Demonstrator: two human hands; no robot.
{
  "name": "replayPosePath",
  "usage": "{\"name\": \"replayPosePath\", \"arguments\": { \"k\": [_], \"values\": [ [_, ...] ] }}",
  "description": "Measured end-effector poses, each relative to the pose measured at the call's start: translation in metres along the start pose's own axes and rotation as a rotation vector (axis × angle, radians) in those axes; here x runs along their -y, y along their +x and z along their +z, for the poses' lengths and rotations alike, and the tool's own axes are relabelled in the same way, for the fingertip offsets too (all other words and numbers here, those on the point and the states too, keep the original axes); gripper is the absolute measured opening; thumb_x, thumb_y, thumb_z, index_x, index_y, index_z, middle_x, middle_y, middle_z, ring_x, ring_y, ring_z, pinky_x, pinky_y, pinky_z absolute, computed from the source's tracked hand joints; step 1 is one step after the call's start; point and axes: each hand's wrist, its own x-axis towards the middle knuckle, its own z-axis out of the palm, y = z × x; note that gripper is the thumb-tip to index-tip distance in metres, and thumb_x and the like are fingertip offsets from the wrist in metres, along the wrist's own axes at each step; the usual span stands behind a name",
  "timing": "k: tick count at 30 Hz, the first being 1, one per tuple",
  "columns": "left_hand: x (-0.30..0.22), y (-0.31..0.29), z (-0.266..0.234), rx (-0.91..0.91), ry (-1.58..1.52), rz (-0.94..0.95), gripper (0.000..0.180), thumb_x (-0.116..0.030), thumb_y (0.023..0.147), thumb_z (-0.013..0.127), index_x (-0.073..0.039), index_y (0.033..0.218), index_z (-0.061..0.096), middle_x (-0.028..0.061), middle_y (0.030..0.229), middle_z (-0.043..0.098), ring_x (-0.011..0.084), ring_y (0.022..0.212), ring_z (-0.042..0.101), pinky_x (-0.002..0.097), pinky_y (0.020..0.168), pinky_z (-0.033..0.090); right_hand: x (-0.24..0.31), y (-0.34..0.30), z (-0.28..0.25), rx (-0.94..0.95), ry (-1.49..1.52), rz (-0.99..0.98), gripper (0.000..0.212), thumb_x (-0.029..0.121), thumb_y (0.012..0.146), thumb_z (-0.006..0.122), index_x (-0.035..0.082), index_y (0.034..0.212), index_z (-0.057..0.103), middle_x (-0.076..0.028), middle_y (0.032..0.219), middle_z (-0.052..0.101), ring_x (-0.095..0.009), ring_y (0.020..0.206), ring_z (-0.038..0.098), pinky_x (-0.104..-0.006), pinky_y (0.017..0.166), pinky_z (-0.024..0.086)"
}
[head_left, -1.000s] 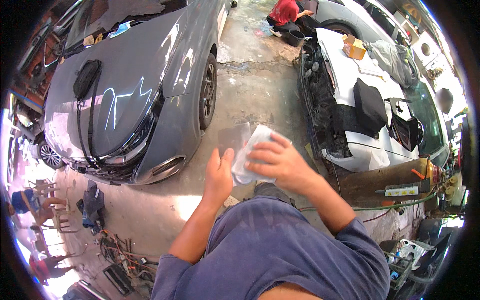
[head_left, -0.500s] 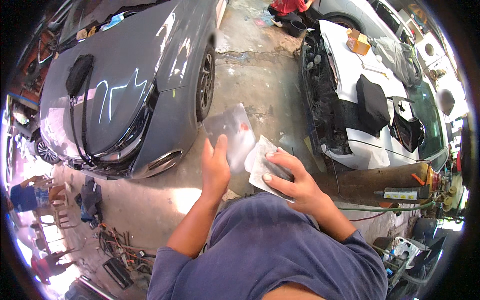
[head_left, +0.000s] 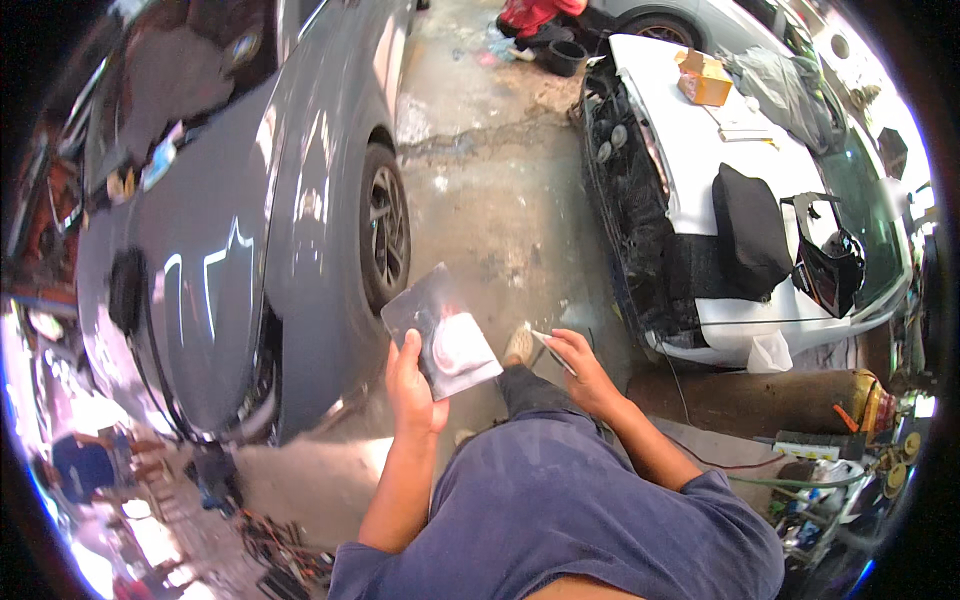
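Note:
My left hand (head_left: 414, 388) grips a thin rectangular plate (head_left: 412, 306) by its lower left edge, thumb on top. A mound of white paste (head_left: 462, 345) lies on the plate's right half, with a faint pinkish tint near its upper edge. To the right, my right hand (head_left: 592, 378) pinches a thin flat spreader (head_left: 552, 354), seen nearly edge-on and apart from the plate. Some of its fingers are hidden. Below and between the hands show my leg and a light shoe (head_left: 520, 345) on the concrete floor.
A dark grey car (head_left: 330, 110) stands at left, a white car (head_left: 685, 140) with its front stripped at right. On its hood sit a cardboard box (head_left: 705, 80) and a black pad (head_left: 748, 230). A brown gas cylinder (head_left: 740, 397) lies nearby. Ahead, a person (head_left: 535, 18) crouches beside a bucket (head_left: 567, 58).
My right hand has drawn away from the plate to the right, its spreader turned from face-up to edge-on. The plate is lower and tilted differently. My view has shifted toward the grey car's wheel.

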Motion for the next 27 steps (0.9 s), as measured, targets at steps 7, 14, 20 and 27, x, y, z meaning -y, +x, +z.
{"name": "replayPosePath", "arguments": {
  "k": [7, 14, 20, 27],
  "values": [
    [0.036, 0.093, 0.064, 0.164, 0.158, -0.151, 0.034, -0.022, 0.103, 0.052, -0.004, 0.132, 0.052, 0.0095, 0.123, 0.064, 0.0240, 0.111, 0.064, 0.0409, 0.098, 0.050, -0.067, 0.107, -0.082, -0.429, 1.078, 0.509, 0.040, 0.005, 0.087, 0.056, 0.000, 0.127, 0.056, -0.011, 0.121, 0.060, -0.023, 0.108, 0.060, -0.0363, 0.098, 0.046],
    [0.080, 0.172, 0.150, 0.232, 0.076, -0.281, 0.035, -0.023, 0.103, 0.051, -0.004, 0.132, 0.051, 0.0119, 0.123, 0.064, 0.0260, 0.111, 0.064, 0.0421, 0.098, 0.050, -0.076, 0.212, -0.151, -0.657, 1.692, 0.324, 0.043, 0.005, 0.091, 0.045, -0.006, 0.133, 0.047, -0.019, 0.132, 0.057, -0.034, 0.125, 0.055, -0.0501, 0.111, 0.041],
    [0.077, 0.274, 0.202, 0.336, 0.162, -0.258, 0.034, -0.021, 0.104, 0.047, -0.001, 0.132, 0.049, 0.0160, 0.126, 0.063, 0.0296, 0.114, 0.064, 0.0442, 0.100, 0.050, -0.104, 0.307, -0.174, -0.616, 1.843, 0.308, 0.048, 0.009, 0.091, 0.041, -0.006, 0.136, 0.043, -0.021, 0.138, 0.053, -0.037, 0.130, 0.051, -0.0518, 0.115, 0.035],
    [0.046, 0.427, 0.272, 0.372, 0.159, -0.299, 0.038, -0.023, 0.104, 0.049, -0.002, 0.135, 0.046, 0.0158, 0.129, 0.062, 0.0290, 0.117, 0.062, 0.0437, 0.102, 0.048, -0.137, 0.474, -0.217, -0.676, 1.819, 0.222, 0.045, 0.011, 0.094, 0.039, -0.006, 0.136, 0.044, -0.022, 0.139, 0.052, -0.037, 0.132, 0.049, -0.0509, 0.115, 0.034]
  ]
}}
